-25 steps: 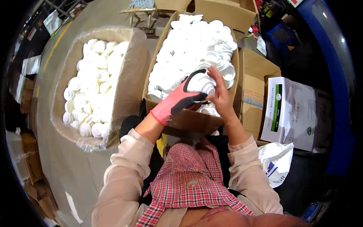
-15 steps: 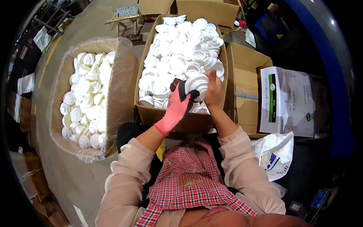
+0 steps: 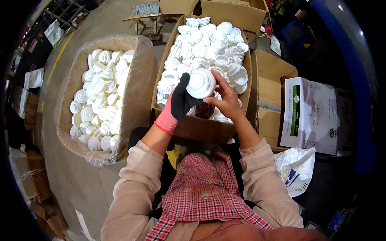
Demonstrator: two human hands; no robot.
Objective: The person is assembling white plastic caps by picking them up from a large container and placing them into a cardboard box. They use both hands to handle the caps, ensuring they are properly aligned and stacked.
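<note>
A white round plastic lid [image 3: 201,84] with stepped rings is held up above the near side of a carton, its face turned upward. My left hand [image 3: 179,104], in a pink glove with black palm and fingers, grips its left side. My bare right hand [image 3: 229,99] closes on its right edge with thumb and fingers. Below the lid, between my hands, a dark brown thing [image 3: 204,110] shows; its kind I cannot make out. Under my hands, the cardboard carton [image 3: 193,127] is heaped with similar white ringed lids [image 3: 200,50].
On the left stands a second carton [image 3: 138,76] lined with clear plastic, holding more white lids. To the right are an open carton [image 3: 268,80] and a white printed sack [image 3: 309,112]. A crumpled white bag [image 3: 297,168] lies nearer. A small stool [image 3: 145,15] stands at the back.
The lid has turned from tilted to facing up. My left hand has shifted beneath its left side, and my right hand's fingers have spread along its right edge. The whole view has shifted slightly.
</note>
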